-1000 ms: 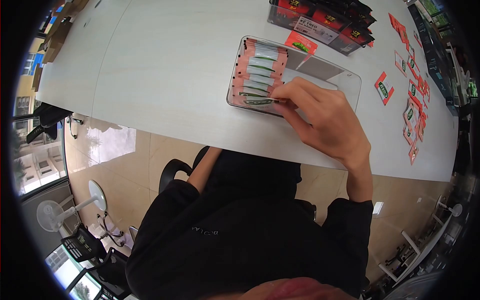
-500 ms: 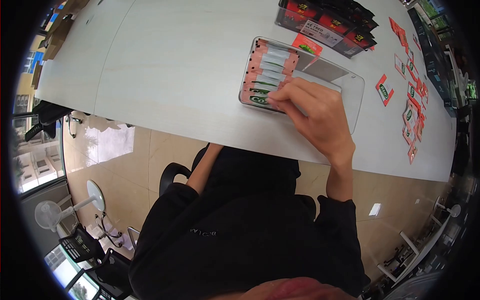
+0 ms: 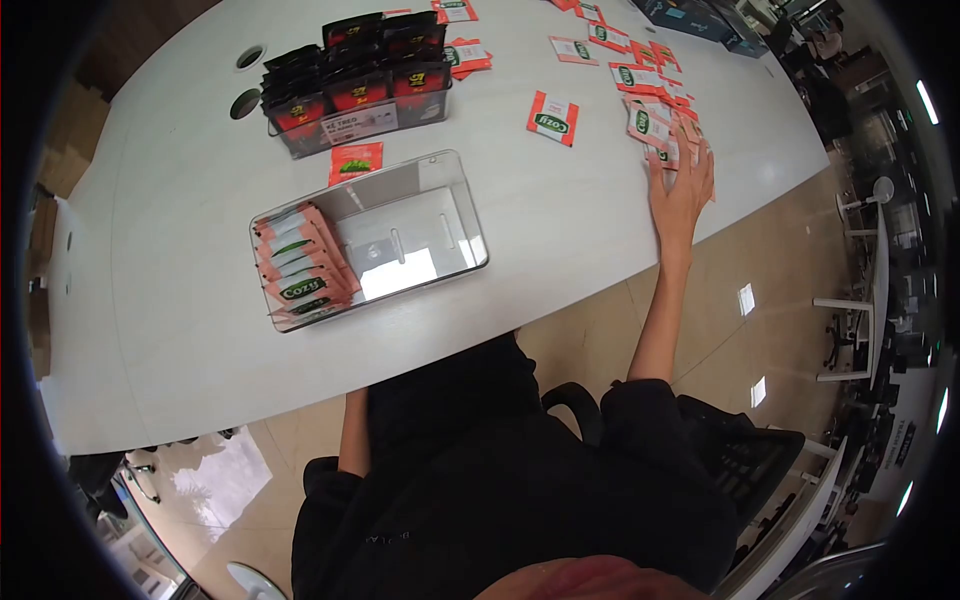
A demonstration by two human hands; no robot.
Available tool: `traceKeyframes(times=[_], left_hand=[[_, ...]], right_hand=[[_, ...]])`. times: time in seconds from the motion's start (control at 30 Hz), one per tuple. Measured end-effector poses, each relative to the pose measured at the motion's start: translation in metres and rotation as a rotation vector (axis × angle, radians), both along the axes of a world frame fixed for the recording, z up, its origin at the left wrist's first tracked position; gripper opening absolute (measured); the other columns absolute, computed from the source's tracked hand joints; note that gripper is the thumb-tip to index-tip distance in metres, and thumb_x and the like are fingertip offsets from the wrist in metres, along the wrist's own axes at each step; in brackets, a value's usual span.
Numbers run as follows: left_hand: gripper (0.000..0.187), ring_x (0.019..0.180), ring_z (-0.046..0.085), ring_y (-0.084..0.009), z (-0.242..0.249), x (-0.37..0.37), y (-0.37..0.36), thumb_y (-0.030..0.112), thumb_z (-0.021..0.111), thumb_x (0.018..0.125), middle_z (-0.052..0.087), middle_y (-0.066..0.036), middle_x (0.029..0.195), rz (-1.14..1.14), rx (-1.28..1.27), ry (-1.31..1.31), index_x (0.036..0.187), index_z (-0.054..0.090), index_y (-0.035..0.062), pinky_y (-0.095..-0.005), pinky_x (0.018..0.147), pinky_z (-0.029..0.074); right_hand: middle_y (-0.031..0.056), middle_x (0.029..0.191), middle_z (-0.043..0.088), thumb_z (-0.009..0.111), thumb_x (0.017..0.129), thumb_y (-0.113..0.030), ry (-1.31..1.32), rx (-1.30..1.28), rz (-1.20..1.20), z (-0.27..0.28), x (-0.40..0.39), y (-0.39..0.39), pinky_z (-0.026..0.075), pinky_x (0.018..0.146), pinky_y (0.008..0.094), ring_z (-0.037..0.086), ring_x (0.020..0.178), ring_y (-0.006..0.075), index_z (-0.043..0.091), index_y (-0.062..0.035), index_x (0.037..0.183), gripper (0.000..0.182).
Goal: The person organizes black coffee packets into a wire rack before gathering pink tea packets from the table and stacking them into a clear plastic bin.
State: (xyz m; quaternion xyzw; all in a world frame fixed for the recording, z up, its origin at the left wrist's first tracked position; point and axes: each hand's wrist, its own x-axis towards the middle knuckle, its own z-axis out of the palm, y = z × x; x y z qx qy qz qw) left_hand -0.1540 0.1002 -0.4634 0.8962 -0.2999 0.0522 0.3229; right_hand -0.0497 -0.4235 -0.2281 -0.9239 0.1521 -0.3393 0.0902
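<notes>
My right hand [image 3: 682, 185] reaches to the right side of the table, with fingers apart over a loose pile of Cozy sachets [image 3: 651, 124]. Its fingertips touch or hover just above the sachets, and part of the pile is hidden beneath them. A clear plastic box [image 3: 440, 265] stands near the table's front edge. Upright in its left end is a row of pink Cozy sachets [image 3: 303, 288], while the right end shows its bare bottom. My left hand is out of sight below the table edge; only the forearm shows.
Behind the clear box, a second container [image 3: 360, 125] holds black and red coffee sachets. A red sachet [image 3: 356, 160] lies between the two boxes. One Cozy sachet [image 3: 553, 119] lies apart from the pile. Dark boxes [image 3: 690, 18] stand at the far right edge of the white table [image 3: 190, 260].
My right hand has left the sachet row in the clear box and moved right to the loose pile. The camera view has turned right.
</notes>
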Motion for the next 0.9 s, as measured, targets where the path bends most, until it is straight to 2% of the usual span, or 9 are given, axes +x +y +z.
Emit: traceKeyframes(times=[0.07,0.1,0.3,0.37,0.47,0.6,0.73,0.83,0.9], left_hand=[[0.061,0.130,0.051,-0.0372,-0.001,0.004,-0.004,0.030,0.077,0.087,0.056,-0.020,0.139,-0.027,-0.008,-0.015,0.138,0.057,0.0024,-0.0534,0.105,0.043],[0.061,0.130,0.052,-0.0372,-0.001,0.001,-0.001,0.030,0.077,0.087,0.057,-0.020,0.139,-0.040,-0.007,-0.020,0.138,0.057,0.0024,-0.0534,0.104,0.043],[0.061,0.129,0.052,-0.0371,0.005,0.008,-0.021,0.030,0.077,0.087,0.057,-0.020,0.138,-0.071,-0.003,-0.088,0.138,0.057,0.0024,-0.0532,0.104,0.043],[0.061,0.129,0.052,-0.0370,0.003,0.011,-0.027,0.030,0.077,0.087,0.057,-0.020,0.138,-0.061,-0.012,-0.134,0.138,0.058,0.0025,-0.0531,0.104,0.043],[0.060,0.129,0.052,-0.0370,-0.003,0.004,-0.028,0.030,0.077,0.087,0.057,-0.019,0.138,-0.058,-0.029,-0.180,0.138,0.058,0.0025,-0.0530,0.104,0.043],[0.060,0.128,0.053,-0.0369,0.003,0.010,-0.043,0.030,0.077,0.087,0.057,-0.019,0.137,-0.051,-0.030,-0.176,0.137,0.058,0.0025,-0.0528,0.104,0.044],[0.060,0.128,0.053,-0.0368,0.016,0.016,-0.059,0.030,0.077,0.087,0.058,-0.019,0.137,-0.047,-0.010,-0.125,0.137,0.058,0.0026,-0.0527,0.103,0.044],[0.060,0.128,0.053,-0.0367,0.027,0.017,-0.058,0.030,0.077,0.087,0.058,-0.019,0.137,-0.047,0.027,-0.071,0.137,0.058,0.0026,-0.0526,0.103,0.044],[0.060,0.127,0.053,-0.0367,0.032,0.019,-0.055,0.030,0.077,0.087,0.058,-0.019,0.137,-0.042,0.048,-0.040,0.137,0.058,0.0026,-0.0525,0.103,0.044]], right_hand=[[0.0326,0.162,0.023,0.076,0.088,-0.050,0.003,0.034,-0.097,-0.004,-0.005,-0.028,0.019,0.119,0.0643,0.017,0.148,0.0584,0.042,-0.0177,0.155,0.082],[0.0326,0.162,0.023,0.076,0.088,-0.050,-0.001,0.037,-0.108,-0.001,-0.003,-0.029,0.019,0.119,0.0643,0.017,0.148,0.0584,0.042,-0.0177,0.155,0.082],[0.0239,0.164,0.028,0.074,0.091,-0.044,-0.081,0.005,0.206,0.002,0.023,-0.031,0.024,0.119,0.0599,0.020,0.153,0.0447,0.045,-0.0235,0.155,0.073],[0.0141,0.162,0.037,0.066,0.097,-0.040,0.218,-0.027,0.356,-0.012,0.018,-0.040,0.029,0.117,0.0536,0.029,0.151,0.0357,0.052,-0.0248,0.150,0.057],[0.0083,0.159,0.043,0.060,0.101,-0.037,0.268,0.053,0.335,0.010,0.002,-0.005,0.033,0.113,0.0488,0.036,0.145,0.0323,0.057,-0.0237,0.147,0.047],[0.0086,0.159,0.042,0.062,0.100,-0.039,0.314,0.046,0.363,0.018,-0.023,0.058,0.033,0.111,0.0476,0.040,0.141,0.0312,0.056,-0.0250,0.147,0.050],[0.0116,0.162,0.037,0.064,0.096,-0.045,0.352,0.075,0.429,0.023,-0.044,0.116,0.033,0.112,0.0481,0.036,0.145,0.0324,0.054,-0.0218,0.150,0.059],[0.0171,0.164,0.032,0.073,0.089,-0.048,0.327,0.136,0.473,0.027,-0.051,0.139,0.036,0.114,0.0494,0.033,0.147,0.0356,0.043,-0.0138,0.155,0.080],[0.0177,0.165,0.029,0.082,0.083,-0.039,0.107,0.601,0.534,0.030,-0.051,0.143,0.038,0.115,0.0491,0.033,0.147,0.0373,0.033,-0.0105,0.159,0.095]])
